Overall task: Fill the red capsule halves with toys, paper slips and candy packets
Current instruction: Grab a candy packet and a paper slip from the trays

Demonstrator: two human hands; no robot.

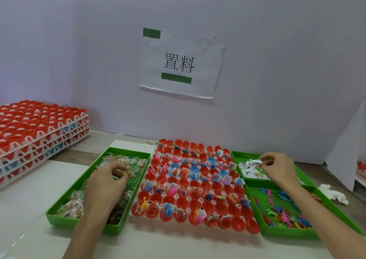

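Red capsule halves (230,209) are sitting in a white rack (243,201) in the middle of the desk (39,179), and many are holding toys and paper slips. The left hand (108,181) is reaching into the left green tray (83,222), its fingers curling round a candy packet (123,173). The right hand (277,166) is pinching a paper slip (255,162) over the far right tray (234,155). Little toys (281,213) are lying in the near right tray (287,233). A stack of racks (39,132) is sitting far to the left.

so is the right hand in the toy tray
No, the right hand is over the slip tray, pinching a paper slip.
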